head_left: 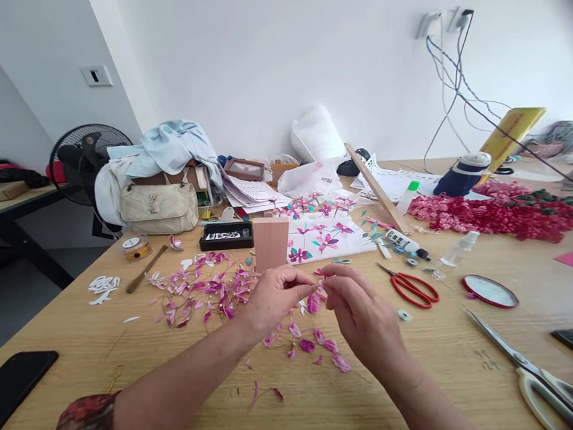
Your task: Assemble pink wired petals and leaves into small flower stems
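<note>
My left hand and my right hand meet over the middle of the table, fingertips pinched together. Between them is a small pink petal, mostly covered by the fingers. Just below, a larger pink petal shows; whether it joins the held one I cannot tell. Loose magenta petals lie on the wood under my hands. To the left spreads a heap of pink petals on thin wire stems. Behind my left hand stands a wooden block.
Red-handled scissors and large shears lie to the right. A white sheet with flowers, a black tray and a glue bottle sit farther back. Phones rest at both sides. Red flower bunches lie back right.
</note>
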### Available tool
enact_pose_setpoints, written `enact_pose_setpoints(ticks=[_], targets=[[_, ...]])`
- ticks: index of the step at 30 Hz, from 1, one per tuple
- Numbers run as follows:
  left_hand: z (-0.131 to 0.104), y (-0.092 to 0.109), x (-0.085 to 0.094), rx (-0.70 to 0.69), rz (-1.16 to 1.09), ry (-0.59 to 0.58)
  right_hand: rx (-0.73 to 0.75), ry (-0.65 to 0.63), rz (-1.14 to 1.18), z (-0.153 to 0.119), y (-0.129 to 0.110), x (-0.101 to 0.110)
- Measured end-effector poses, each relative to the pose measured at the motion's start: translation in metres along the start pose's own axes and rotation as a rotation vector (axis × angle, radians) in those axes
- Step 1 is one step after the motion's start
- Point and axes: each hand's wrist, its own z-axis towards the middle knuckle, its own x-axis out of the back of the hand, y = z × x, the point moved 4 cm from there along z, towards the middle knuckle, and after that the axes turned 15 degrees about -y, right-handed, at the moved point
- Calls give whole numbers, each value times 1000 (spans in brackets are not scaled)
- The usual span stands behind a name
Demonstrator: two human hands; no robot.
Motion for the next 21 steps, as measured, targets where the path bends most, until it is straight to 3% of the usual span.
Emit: enact_pose_setpoints(ticks=[7, 14, 18, 21], targets=[[0, 3, -4, -8, -63, -28, -222, 43, 181, -4, 12, -4], [-3, 6, -6, 54, -172, -34, -503, 38, 638, -9, 25, -14], [-4, 4, -7, 81, -261, -44, -558, 45, 899, -7, 28, -20], [-5, 3, -7, 93, -309, -52, -533, 38, 944, -6, 29, -23]])
